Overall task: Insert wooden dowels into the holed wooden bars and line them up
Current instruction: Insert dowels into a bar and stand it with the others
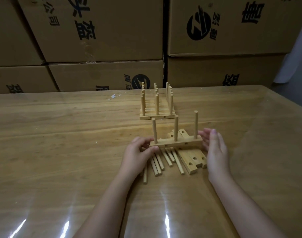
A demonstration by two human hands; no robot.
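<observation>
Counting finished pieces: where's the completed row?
In the head view, the completed row stands centre-frame, just beyond the three-dowel bar held between the left hand and right hand.

A storeroom or warehouse corner: printed cardboard cartons [98,31] stand stacked like a wall along the far edge of a glossy wooden table [61,134].

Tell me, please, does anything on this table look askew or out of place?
Mildly: the bar between the left hand and right hand sits skewed to the neat row behind it; loose dowels lie jumbled beneath, and white scraps fleck the table left of that row.
</observation>
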